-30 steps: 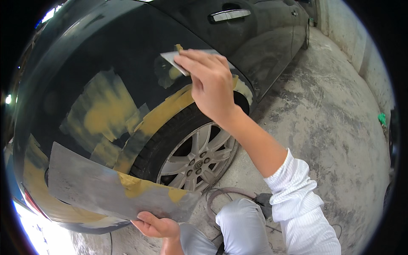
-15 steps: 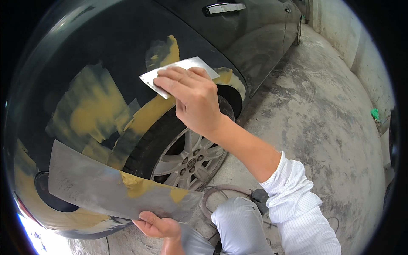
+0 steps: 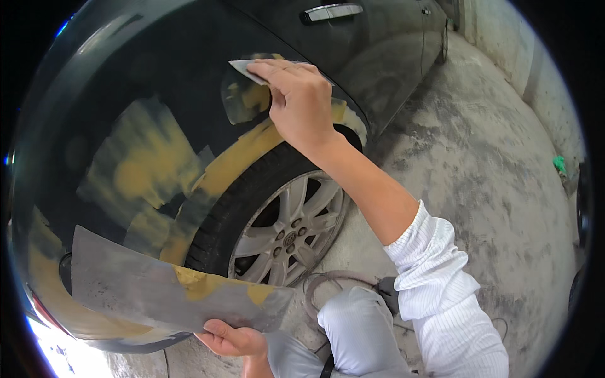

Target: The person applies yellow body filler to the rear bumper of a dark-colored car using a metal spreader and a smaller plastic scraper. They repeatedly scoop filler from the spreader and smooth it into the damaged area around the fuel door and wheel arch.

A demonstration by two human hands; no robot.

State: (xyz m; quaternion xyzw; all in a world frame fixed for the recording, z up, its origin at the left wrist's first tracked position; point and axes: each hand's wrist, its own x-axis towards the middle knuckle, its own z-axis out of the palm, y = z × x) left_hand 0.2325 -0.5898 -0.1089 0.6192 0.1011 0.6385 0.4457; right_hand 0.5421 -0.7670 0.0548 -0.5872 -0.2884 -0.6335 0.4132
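Concrete floor (image 3: pixel 479 189) lies beside a dark car (image 3: pixel 157 75) patched with yellow filler above its wheel (image 3: pixel 283 233). My left hand (image 3: pixel 233 340) pinches a grey board (image 3: pixel 164 290) smeared with filler; my right hand (image 3: pixel 302 104) presses a spreader (image 3: pixel 249 69) flat against the panel.
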